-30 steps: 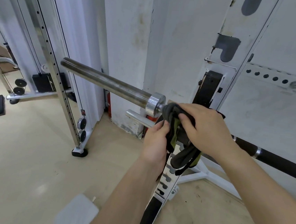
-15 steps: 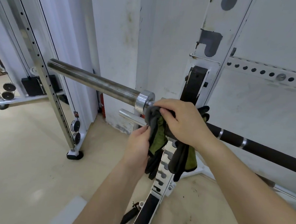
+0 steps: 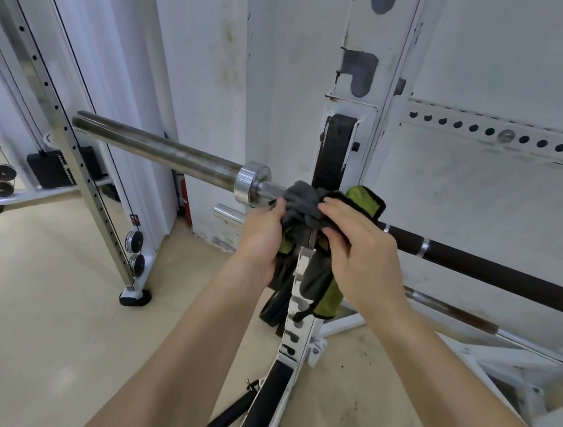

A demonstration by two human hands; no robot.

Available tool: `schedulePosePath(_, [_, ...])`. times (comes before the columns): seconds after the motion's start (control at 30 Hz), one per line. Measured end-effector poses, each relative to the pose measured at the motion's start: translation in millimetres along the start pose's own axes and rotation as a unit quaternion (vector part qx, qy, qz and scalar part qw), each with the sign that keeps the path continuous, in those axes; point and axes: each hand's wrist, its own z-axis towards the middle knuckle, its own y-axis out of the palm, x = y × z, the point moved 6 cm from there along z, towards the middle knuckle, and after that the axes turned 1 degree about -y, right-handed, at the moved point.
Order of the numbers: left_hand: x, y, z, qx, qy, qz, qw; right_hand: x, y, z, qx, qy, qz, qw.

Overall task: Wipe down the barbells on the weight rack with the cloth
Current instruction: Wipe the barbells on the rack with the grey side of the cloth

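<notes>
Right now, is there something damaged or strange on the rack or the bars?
The white rack upright has chipped paint with rusty edges around its hook slots. The wall corner behind shows brownish stains. The barbell sits normally, and both hands hold the cloth on it. Nothing seems broken.

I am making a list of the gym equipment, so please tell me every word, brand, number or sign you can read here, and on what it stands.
No text can be read here.
Small red and black sticker on the silver post: too small and blurred.
Black weight stack: pale marks down its edge, too blurred.
The barbell, cloth and white rack show no writing.
</notes>
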Motion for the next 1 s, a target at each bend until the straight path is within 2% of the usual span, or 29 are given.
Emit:
schedulePosePath(0.07, [12,-10,-9,0.017,0.066,0.154,0.986,3,-14,6,0.02,0.056,0.052,0.997])
schedulePosePath(0.13, [33,-18,-24,0.019,0.139,0.219,0.966,7,-36,15,0.077,0.113,0.107,0.985])
schedulePosePath(0.23, [85,-8,-46,0.056,0.259,0.163,0.95,7,-80,34,0.193,0.119,0.133,0.965])
schedulePosePath(0.3, [109,27,-57,0.032,0.323,0.18,0.929,10,-109,47,0.25,0.103,0.123,0.955])
schedulePosePath(0.33, [112,50,-62,0.007,0.34,0.225,0.913,12,-125,52,0.27,0.095,0.113,0.951])
schedulePosePath(0.4, [96,93,-65,-0.052,0.372,0.37,0.85,22,-153,58,0.294,0.084,0.09,0.948])
schedulePosePath(0.47, [60,123,-61,-0.109,0.371,0.522,0.76,35,-169,54,0.259,0.097,0.045,0.96])
schedulePosePath(0.5, [42,131,-57,-0.115,0.37,0.6,0.7,45,-169,49,0.2,0.114,0.014,0.973])
schedulePosePath(0.57, [20,138,-51,-0.077,0.406,0.712,0.567,71,-145,22,-0.005,0.168,-0.049,0.985])
schedulePosePath(0.6, [17,139,-50,-0.064,0.43,0.724,0.536,83,-127,1,-0.118,0.185,-0.098,0.971])
schedulePosePath(0.63, [18,137,-49,-0.063,0.444,0.707,0.548,90,-114,-18,-0.198,0.177,-0.165,0.95])
schedulePosePath(0.67, [21,135,-47,-0.076,0.442,0.675,0.586,93,-106,-32,-0.231,0.15,-0.234,0.932])
schedulePosePath(0.7, [22,133,-43,-0.097,0.442,0.648,0.613,94,-100,-39,-0.231,0.118,-0.286,0.922])
schedulePosePath(0.73, [23,133,-40,-0.12,0.447,0.639,0.615,93,-96,-41,-0.224,0.089,-0.32,0.916])
schedulePosePath(0.8, [15,140,-33,-0.193,0.422,0.669,0.581,90,-87,-38,-0.196,0.028,-0.35,0.915])
schedulePosePath(0.87, [0,150,-23,-0.248,0.336,0.72,0.554,92,-81,-34,-0.177,-0.016,-0.368,0.913])
schedulePosePath(0.9, [-7,156,-20,-0.243,0.331,0.751,0.517,95,-82,-34,-0.167,-0.023,-0.377,0.911])
schedulePosePath(0.97, [-17,174,-19,-0.203,0.383,0.786,0.44,105,-91,-36,-0.145,-0.027,-0.397,0.906])
schedulePosePath(1.0, [-20,184,-20,-0.185,0.402,0.788,0.428,110,-99,-40,-0.14,-0.031,-0.404,0.903])
